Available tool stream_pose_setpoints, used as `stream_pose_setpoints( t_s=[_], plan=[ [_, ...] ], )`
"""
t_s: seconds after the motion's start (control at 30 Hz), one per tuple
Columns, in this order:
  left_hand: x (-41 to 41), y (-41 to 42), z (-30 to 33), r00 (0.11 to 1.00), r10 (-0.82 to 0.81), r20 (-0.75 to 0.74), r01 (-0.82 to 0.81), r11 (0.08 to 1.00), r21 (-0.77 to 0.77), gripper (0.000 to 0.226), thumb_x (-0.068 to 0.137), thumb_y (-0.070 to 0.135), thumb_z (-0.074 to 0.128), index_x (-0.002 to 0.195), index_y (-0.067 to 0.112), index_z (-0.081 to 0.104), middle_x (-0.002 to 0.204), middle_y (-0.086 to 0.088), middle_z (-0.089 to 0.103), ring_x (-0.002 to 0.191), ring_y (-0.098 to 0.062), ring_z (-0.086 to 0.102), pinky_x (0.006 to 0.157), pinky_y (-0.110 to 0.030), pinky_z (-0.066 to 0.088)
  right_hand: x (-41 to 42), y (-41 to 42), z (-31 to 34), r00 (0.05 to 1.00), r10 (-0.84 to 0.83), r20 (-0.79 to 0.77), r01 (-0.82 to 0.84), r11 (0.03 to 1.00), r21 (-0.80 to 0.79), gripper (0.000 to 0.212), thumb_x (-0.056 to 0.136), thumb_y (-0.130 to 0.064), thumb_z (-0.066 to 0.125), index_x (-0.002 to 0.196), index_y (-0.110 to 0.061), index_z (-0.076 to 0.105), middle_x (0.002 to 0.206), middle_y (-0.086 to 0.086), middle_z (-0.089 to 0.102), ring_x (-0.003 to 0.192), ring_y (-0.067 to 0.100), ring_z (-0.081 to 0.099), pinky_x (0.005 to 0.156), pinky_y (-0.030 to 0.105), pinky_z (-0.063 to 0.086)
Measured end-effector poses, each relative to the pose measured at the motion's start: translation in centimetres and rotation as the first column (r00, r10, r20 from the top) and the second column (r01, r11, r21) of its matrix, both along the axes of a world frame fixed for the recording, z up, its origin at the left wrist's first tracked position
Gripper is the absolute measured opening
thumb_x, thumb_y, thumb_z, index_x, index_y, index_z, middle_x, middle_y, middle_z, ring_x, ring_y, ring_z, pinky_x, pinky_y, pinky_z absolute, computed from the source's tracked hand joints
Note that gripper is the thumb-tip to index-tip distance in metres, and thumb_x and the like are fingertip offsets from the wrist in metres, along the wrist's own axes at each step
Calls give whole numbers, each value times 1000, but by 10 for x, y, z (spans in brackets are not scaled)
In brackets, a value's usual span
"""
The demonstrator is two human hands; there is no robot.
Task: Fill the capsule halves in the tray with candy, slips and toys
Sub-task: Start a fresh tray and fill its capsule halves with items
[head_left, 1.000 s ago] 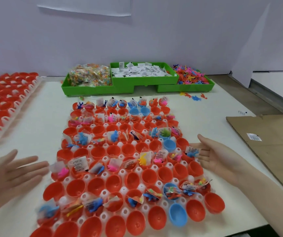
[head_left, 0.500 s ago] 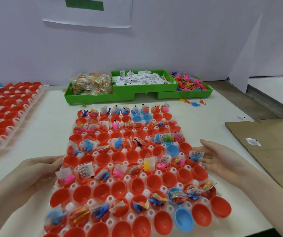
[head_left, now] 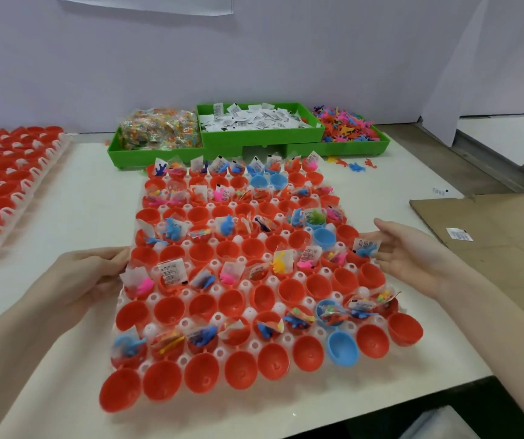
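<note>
The left hand [head_left: 86, 277] came in from the near left, its back up and its fingers curled at the left edge of the tray [head_left: 248, 285], gripping that edge about halfway along. The right hand [head_left: 412, 251] lay at the tray's right edge, palm turned inward and fingers nearly straight, their tips touching the edge beside a filled half; it held nothing. Both forearms ran back toward the near corners of the table [head_left: 74, 198].

The tray sat between the two hands in the middle of the table, its long side running near to far. It held rows of red capsule halves [head_left: 169, 310] with a few blue ones [head_left: 343, 348]. Some halves carried toys, slips and candy; most of the nearest row and many in the middle stood empty.

At the far edge of the tray, almost touching it, stood the green bins [head_left: 260, 141]: candy [head_left: 159, 128] on the left, slips [head_left: 254, 120] in the middle, toys [head_left: 347, 125] on the right. A few loose toys lay on the table near the right bin.

To the left, well apart, lay a second tray [head_left: 10, 179] of red halves. To the right lay cardboard [head_left: 491, 236], near the right hand. Bare table showed on both sides of the tray, and a narrow strip before the near edge.
</note>
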State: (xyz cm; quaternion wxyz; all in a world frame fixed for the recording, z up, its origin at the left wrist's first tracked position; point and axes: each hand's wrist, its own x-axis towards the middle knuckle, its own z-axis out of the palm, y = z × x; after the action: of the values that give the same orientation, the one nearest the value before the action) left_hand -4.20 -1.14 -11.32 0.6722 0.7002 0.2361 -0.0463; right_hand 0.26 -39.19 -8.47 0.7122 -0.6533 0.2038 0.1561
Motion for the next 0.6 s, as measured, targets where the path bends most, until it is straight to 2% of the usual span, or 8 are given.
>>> stream_pose_setpoints(
  t_s=[0.03,0.13,0.2,0.3,0.4,0.47,0.6],
  plan=[
    [0,-3,2,1000,-4,6,4,1000,2,18,90,2,51,84,10,66,62,2,71,54,-11,64,41,-14,47,0,-1,0,1000,2,4,-2,1000,-2,40,97,-26,44,74,-3,67,90,15,68,87,25,62,78,33,50],
    [2,-10,11,1000,5,19,-5,1000,-1,18,90,2,51,83,11,64,57,9,69,69,-11,59,51,-15,50,-1,-4,1,1000,9,22,-8,1000,-3,51,97,-26,43,59,-7,72,80,11,70,85,24,62,80,32,49],
    [4,-15,15,1000,12,19,-11,1000,-11,20,91,1,49,83,11,64,55,11,67,69,-10,54,49,-13,49,-2,-7,2,999,14,29,-14,1000,-4,58,97,-27,43,50,-9,72,71,8,71,81,21,63,73,28,53],
    [5,-22,21,1000,7,13,-7,1000,-13,23,92,-1,46,82,10,63,52,12,65,55,-5,58,39,-9,42,-4,-13,4,999,17,49,-17,1000,-1,59,97,-27,42,49,-10,72,66,6,71,71,17,64,59,22,56],
    [6,-30,25,1000,5,8,-4,1000,-26,23,92,-3,45,84,8,63,54,11,67,65,-9,56,39,-9,43,-6,-24,4,997,-12,73,11,1000,18,60,96,-26,44,44,-11,69,61,5,70,56,12,66,53,19,55],
    [6,-37,27,1000,-4,10,4,999,-37,25,92,-5,44,81,9,63,56,9,68,70,-10,54,43,-9,46,-10,-34,4,996,-34,83,33,999,18,56,96,-26,44,48,-11,69,61,5,69,55,11,65,54,21,55],
    [4,-57,30,999,-32,24,34,998,-57,23,92,-1,48,79,9,64,57,8,68,71,-10,56,45,-10,48,-22,-55,12,991,-87,102,89,996,-13,31,96,-26,46,74,-8,61,62,4,69,56,11,66,52,21,56]
  ],
)
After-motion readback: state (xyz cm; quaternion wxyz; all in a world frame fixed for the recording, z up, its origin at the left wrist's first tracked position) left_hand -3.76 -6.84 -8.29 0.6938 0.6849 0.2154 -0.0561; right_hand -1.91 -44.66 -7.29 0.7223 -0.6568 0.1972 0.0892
